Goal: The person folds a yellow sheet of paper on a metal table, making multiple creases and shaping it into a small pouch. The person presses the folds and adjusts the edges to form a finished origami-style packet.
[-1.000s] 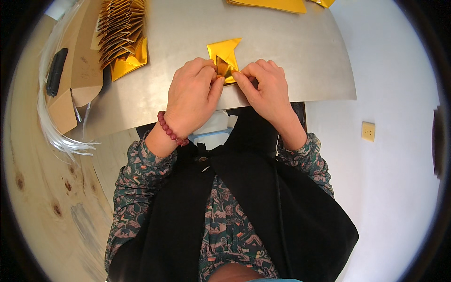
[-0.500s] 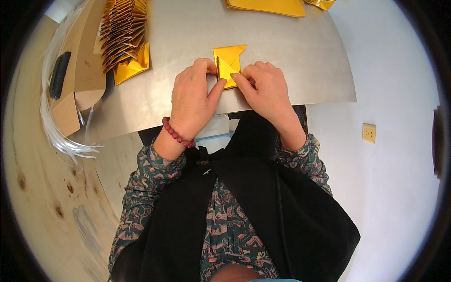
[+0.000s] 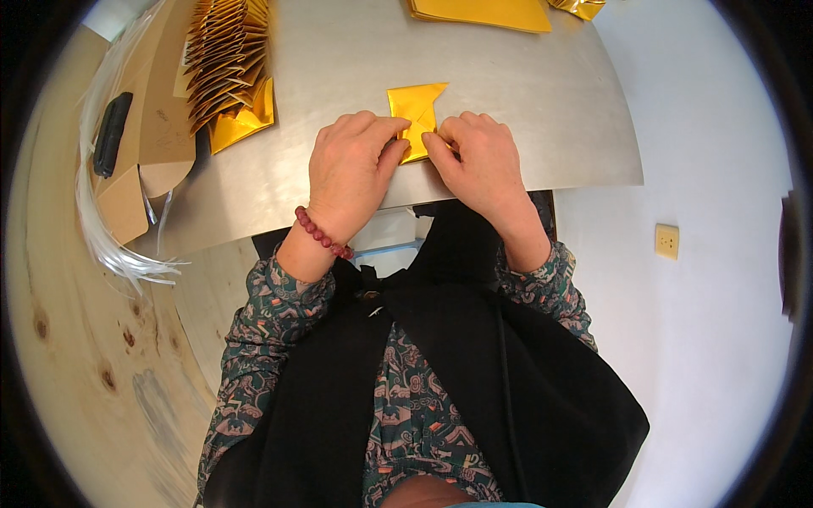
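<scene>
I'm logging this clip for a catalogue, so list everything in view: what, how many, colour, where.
folded gold paper: one, gold, table centre, under both hands' fingertips
row of folded gold pieces: many, gold, upper left, in the cardboard box
gold sheet stack: one stack, gold, top edge
crumpled gold foil: one, gold, top right
cardboard box: one, brown, left of table
black object: one, black, on the box's left flap
plastic strips: bundle, clear, far left
table: one, grey
wall socket: one, cream, right
bead bracelet: one, red, left wrist
left hand: on paper
right hand: on paper
</scene>
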Demonstrator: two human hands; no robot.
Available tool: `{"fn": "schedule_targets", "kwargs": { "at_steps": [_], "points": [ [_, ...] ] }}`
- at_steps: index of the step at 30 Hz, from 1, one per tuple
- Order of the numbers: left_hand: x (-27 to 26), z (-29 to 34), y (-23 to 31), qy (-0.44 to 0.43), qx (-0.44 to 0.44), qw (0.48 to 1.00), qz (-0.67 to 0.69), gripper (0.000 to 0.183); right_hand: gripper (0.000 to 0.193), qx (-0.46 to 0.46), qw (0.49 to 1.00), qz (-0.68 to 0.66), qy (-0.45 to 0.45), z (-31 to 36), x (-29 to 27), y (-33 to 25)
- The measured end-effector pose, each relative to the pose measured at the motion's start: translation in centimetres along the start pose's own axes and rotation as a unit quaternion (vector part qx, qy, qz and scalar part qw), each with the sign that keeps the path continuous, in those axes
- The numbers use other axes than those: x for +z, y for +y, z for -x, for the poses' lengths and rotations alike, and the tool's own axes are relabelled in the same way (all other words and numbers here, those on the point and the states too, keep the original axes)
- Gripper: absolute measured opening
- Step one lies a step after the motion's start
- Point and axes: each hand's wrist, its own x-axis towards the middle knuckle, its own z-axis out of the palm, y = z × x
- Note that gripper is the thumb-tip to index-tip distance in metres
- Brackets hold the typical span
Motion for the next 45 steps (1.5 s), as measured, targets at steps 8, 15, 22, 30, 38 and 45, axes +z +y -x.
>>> {"fn": "schedule_targets", "kwargs": {
  "at_steps": [8,15,22,30,38,45],
  "points": [
    [0.5,-0.1,-0.6,0.001,0.027,0.999,-0.029,0.019,0.027,0.004,1.0,0.001,0.0,-0.2,0.3,0.1],
    [0.2,-0.3,-0.5,-0.025,0.021,0.999,-0.043,0.018,0.025,0.007,0.997,-0.075,0.035,-0.1,0.7,0.6],
    [-0.5,-2.6,-2.5,-0.093,0.133,0.983,-0.084,0.027,0.008,0.081,0.934,-0.307,0.167,3.0,1.3,1.7],
    [-1.3,-5.6,-2.9,-0.205,0.048,0.975,-0.068,0.07,0.004,0.073,0.933,-0.296,0.193,4.1,1.7,1.8],
    [-1.4,-6.1,-1.2,-0.203,-0.011,0.976,-0.081,0.065,0.004,0.069,0.941,-0.268,0.194,4.1,1.0,1.3],
    [-1.4,-3.9,-1.3,-0.153,-0.091,0.981,0.078,0.066,0.013,0.085,0.92,-0.32,0.21,4.1,1.8,1.9]
  ]
}}
